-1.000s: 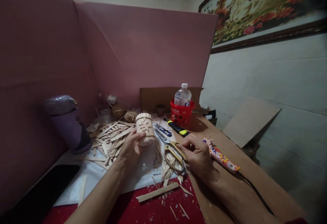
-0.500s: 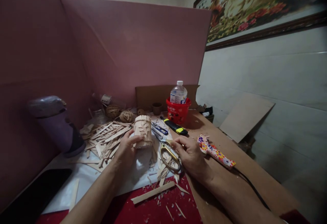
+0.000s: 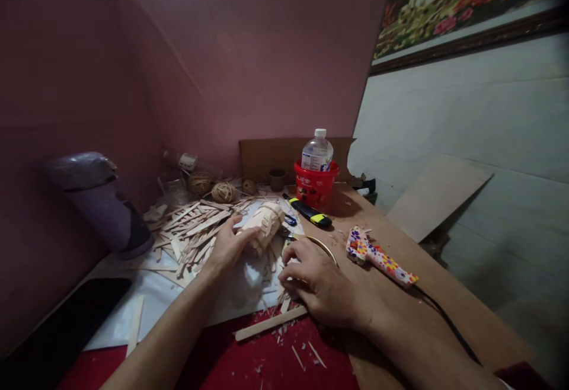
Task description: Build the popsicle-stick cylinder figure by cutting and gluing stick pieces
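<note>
My left hand (image 3: 229,246) is wrapped round a small cup made of wooden craft sticks (image 3: 263,226), with leaf-like pieces on its side. The cup lies tipped over to the right, near the white sheet (image 3: 240,286). My right hand (image 3: 317,280) hovers low over loose wood scraps, its fingers curled but apart, and I see nothing between them. Behind its knuckles rest gold-handled scissors (image 3: 328,246), partly hidden by the hand. A long craft stick (image 3: 270,323) lies on the red cloth (image 3: 267,357) below.
Piled craft sticks (image 3: 200,230) and twine balls (image 3: 223,192) stand left of centre, beside a purple tumbler (image 3: 104,212). Toward the back are a red bucket (image 3: 315,191) holding a plastic bottle (image 3: 317,156), and a black-yellow cutter (image 3: 310,211). A flowered glue gun (image 3: 377,259) trails a cord at right.
My right hand has let go of the scissors, which now lie behind it. The cup has tipped from upright to slanting right in my left hand. The view has shifted slightly.
</note>
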Available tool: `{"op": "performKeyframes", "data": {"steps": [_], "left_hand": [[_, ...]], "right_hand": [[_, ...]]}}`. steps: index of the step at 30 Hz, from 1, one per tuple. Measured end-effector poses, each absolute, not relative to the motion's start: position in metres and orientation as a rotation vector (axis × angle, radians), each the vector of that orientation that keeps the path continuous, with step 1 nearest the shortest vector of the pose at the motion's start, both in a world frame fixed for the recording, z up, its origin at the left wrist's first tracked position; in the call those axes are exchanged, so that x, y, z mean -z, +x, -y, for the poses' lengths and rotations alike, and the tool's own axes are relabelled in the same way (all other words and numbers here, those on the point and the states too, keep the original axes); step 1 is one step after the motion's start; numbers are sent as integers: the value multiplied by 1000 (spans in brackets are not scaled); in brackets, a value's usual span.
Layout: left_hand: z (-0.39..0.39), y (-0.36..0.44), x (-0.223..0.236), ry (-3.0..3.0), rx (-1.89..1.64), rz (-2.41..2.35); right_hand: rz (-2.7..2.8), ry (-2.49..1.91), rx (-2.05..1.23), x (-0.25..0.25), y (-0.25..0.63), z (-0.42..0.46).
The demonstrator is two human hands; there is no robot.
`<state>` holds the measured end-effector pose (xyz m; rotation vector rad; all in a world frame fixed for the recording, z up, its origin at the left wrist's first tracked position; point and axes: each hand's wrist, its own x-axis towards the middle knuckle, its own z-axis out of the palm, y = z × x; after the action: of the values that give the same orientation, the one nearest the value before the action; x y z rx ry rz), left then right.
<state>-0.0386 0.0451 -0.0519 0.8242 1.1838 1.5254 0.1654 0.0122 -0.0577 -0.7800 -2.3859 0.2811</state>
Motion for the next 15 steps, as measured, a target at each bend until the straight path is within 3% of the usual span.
{"op": "performKeyframes", "data": {"steps": [15], "left_hand": [[-42, -35, 44, 1187, -1325, -1406]], "right_hand": [[2475, -813, -283, 62, 163, -12]]}}
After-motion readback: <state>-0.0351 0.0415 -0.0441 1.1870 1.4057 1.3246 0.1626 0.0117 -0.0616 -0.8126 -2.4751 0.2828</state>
